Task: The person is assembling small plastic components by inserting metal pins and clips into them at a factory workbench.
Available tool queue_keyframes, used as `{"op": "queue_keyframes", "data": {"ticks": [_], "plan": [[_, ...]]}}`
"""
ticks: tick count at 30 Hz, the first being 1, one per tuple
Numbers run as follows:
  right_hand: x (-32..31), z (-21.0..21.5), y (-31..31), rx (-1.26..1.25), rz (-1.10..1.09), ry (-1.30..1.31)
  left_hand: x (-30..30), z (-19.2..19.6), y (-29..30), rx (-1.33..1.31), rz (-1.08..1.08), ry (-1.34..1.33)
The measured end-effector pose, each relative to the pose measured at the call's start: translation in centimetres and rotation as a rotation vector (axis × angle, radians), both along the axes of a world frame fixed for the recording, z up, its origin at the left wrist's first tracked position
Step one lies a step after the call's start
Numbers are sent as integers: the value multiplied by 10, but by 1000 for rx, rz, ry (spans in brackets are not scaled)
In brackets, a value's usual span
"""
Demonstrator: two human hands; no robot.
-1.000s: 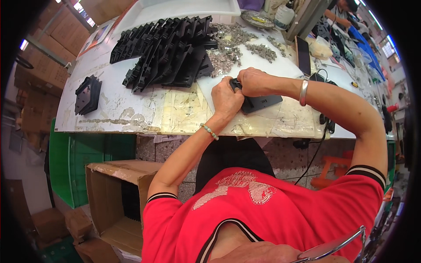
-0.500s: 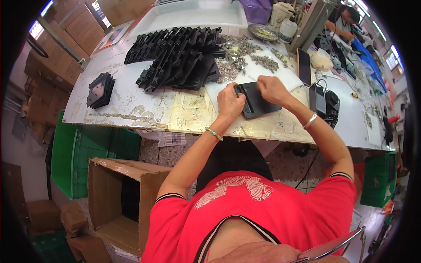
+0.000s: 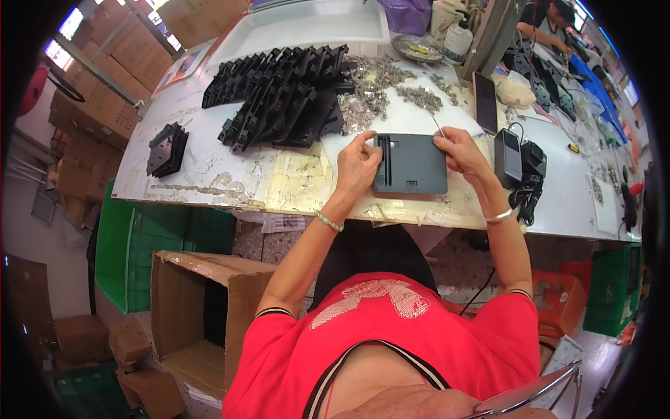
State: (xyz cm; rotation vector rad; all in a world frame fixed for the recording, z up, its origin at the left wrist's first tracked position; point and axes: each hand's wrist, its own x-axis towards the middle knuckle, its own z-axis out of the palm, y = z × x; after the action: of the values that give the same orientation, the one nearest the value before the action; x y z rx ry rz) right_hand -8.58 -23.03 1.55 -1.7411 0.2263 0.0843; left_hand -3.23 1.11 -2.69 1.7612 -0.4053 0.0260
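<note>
A flat dark grey plastic plate (image 3: pixel 412 166) lies on the worn white table (image 3: pixel 209 174) in front of me. My left hand (image 3: pixel 357 166) grips its left edge, thumb and fingers pinched near a slot at the top. My right hand (image 3: pixel 457 148) rests at the plate's right edge and holds a thin metal pin or tool (image 3: pixel 438 126) that sticks up and away. Beyond the plate lies a heap of small grey metal parts (image 3: pixel 377 91).
Rows of black plastic pieces (image 3: pixel 286 94) fill the table's far left, with a small stack (image 3: pixel 166 148) apart. A phone (image 3: pixel 485 101), black adapters and cable (image 3: pixel 520 164) lie right. An open cardboard box (image 3: pixel 202 307) and green crate (image 3: pixel 143 244) stand below. Another person (image 3: pixel 548 17) works far right.
The plate now lies flat and square in front of me. My right hand has moved from on top of it to its right edge. My left hand has shifted to the left edge.
</note>
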Motion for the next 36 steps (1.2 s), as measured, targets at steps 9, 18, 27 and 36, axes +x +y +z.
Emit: {"op": "queue_keyframes", "data": {"ticks": [9,18,27,36], "plan": [[-33,-12,17,344,-243,12,-11,13,16,16,105,-150],[-40,-19,26,263,-193,35,9,-3,17,25,56,-109],[-50,0,39,255,-228,-134,5,16,15,-67,-10,32],[-65,19,58,-1060,-24,-948,0,7,27,-251,-6,120]]}}
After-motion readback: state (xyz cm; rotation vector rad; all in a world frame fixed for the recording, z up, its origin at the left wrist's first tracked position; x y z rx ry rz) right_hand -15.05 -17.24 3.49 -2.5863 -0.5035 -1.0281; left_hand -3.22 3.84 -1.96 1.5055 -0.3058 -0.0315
